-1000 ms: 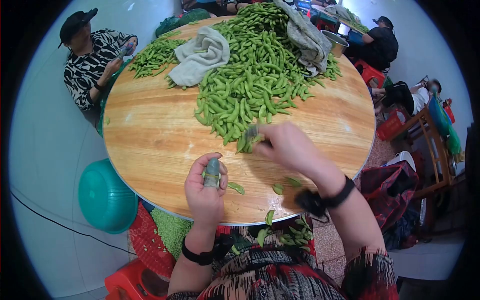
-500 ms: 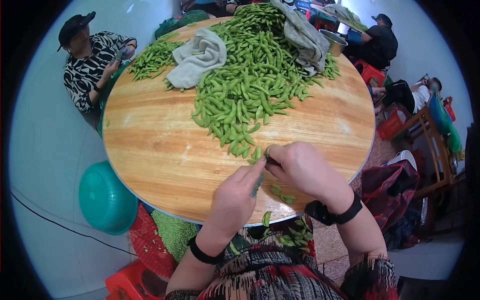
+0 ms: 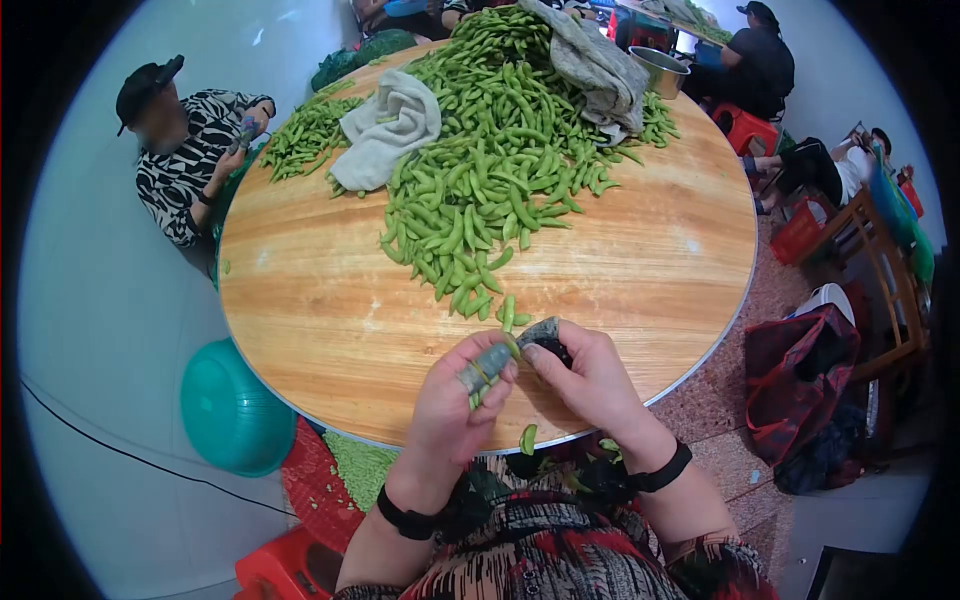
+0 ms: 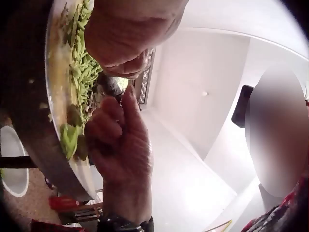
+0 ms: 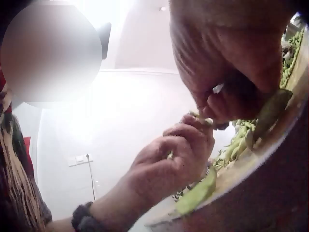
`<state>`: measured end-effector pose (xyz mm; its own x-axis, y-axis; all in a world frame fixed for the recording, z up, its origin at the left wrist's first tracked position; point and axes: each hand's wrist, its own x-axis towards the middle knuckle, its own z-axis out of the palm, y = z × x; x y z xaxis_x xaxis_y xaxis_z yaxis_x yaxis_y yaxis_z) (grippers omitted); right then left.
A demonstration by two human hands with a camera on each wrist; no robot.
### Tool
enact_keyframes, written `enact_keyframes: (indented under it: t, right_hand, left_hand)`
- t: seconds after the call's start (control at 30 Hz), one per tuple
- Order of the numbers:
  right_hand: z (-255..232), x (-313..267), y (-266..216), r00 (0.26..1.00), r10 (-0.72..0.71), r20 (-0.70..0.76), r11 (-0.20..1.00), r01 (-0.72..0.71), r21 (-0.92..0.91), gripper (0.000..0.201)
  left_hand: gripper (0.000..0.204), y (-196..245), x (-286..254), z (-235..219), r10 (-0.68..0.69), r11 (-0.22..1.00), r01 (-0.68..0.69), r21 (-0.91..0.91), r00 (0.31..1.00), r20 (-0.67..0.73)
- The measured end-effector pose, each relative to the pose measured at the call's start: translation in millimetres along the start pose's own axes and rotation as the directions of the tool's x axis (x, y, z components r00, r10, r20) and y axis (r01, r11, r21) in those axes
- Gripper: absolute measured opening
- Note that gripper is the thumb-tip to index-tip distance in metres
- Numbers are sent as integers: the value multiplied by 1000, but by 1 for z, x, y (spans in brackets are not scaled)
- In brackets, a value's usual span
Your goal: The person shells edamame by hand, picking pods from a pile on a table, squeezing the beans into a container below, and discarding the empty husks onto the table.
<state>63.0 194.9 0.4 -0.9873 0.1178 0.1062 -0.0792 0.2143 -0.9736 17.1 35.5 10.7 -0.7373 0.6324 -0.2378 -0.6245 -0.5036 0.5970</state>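
Observation:
The left hand (image 3: pixel 455 400), palm turned up with a banded grey-green cover on its thumb, pinches a green pod (image 3: pixel 512 345). Touching that pod's end is the right hand (image 3: pixel 595 380), its thumb and a dark-covered finger closed on it. Both hands meet above the near part of the table. A pile of pods (image 3: pixel 470 190) lies beyond them, with one pod (image 3: pixel 509 308) just past the fingertips. In the left wrist view the right hand (image 4: pixel 123 140) has bent fingers; the right wrist view shows the left hand (image 5: pixel 164 159) curled, with a bit of green between its fingers.
Cloths (image 3: pixel 385 130) lie on the pile, beside a metal pot (image 3: pixel 660 72). One pod (image 3: pixel 528 438) sits at the near rim of the round table (image 3: pixel 300 290). A teal basin (image 3: pixel 235 405) stands left; a person in a patterned top (image 3: pixel 195 150) sits across.
The right hand has come back from the pile to the left hand. Since half a second ago the left palm has turned up and the view has shifted slightly.

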Motion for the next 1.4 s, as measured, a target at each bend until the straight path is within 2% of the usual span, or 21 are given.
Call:
enact_keyframes:
  t: [0.13,0.27,0.33,0.5,0.6,0.73,0.83,0.9,0.93,0.97,1.03,1.07,1.1,1.13,1.17,1.2,1.23,1.27,1.33,1.37,1.4]
  right_hand:
    - [6,-2,-8,996,-85,-2,968,83,237,18]
    - [-3,-6,-19,992,83,98,985,-97,145,18]
    - [-6,-8,-20,981,147,129,972,-167,164,19]
    - [-12,-13,-30,919,235,316,825,-361,435,26]
    - [-15,-14,-22,895,184,406,821,-367,438,26]
    - [-16,-9,-23,898,196,394,863,-349,366,24]
    - [-16,-9,-21,879,198,434,838,-382,391,22]
    - [-12,-9,-23,818,242,522,583,-553,595,20]
    - [-11,-8,-23,815,244,526,586,-556,590,20]
    - [-10,-7,-24,844,253,474,635,-514,577,18]
    - [-6,-4,-23,869,257,423,687,-472,552,17]
    - [-2,-4,-21,950,186,253,881,-275,386,15]
    - [0,-3,-18,993,56,104,985,-72,155,14]
    - [1,0,-15,997,-59,54,997,55,60,14]
    - [-1,2,-15,996,-61,62,997,58,51,14]
    - [-4,4,-15,981,124,151,929,-168,331,15]
    - [-7,6,-15,920,270,285,737,-388,553,17]
    - [-9,8,-16,918,270,289,742,-390,545,17]
    - [-15,10,-20,847,315,428,548,-530,647,19]
    - [-19,12,-23,846,317,429,554,-533,639,19]
    - [-22,13,-26,877,339,339,757,-469,455,19]
  left_hand:
    - [19,-1,-4,3,-20,998,22,-60,999,30]
    - [21,1,-8,12,9,1000,-9,3,1000,-15]
    - [27,4,-11,12,28,975,-34,218,999,30]
    - [26,0,-8,14,160,945,-139,295,986,-51]
    - [22,0,-7,15,216,930,-174,324,971,-98]
    - [17,-2,-7,12,229,895,-161,416,966,-118]
    - [12,1,-6,12,144,953,-135,273,990,-12]
    - [11,7,-2,4,70,977,-80,199,996,58]
    - [12,9,-1,1,0,991,-18,133,991,133]
    - [12,8,0,1,6,991,-23,129,991,133]
    - [12,3,4,6,122,903,-97,419,992,-33]
    - [12,-1,8,8,128,906,-102,411,991,-35]
    - [13,-4,11,10,253,791,-194,580,967,-21]
    - [15,-6,14,11,370,634,-266,726,929,17]
    - [15,-5,15,11,378,639,-273,719,926,16]
    - [19,-4,15,11,352,717,-258,647,936,-17]
    - [25,-2,15,11,322,787,-240,568,946,-46]
    - [25,1,16,10,328,790,-246,562,943,-47]
    - [39,8,16,5,145,910,-119,396,989,-35]
    - [39,10,17,2,150,913,-125,388,988,-34]
    - [42,12,18,-2,217,788,-203,581,975,47]
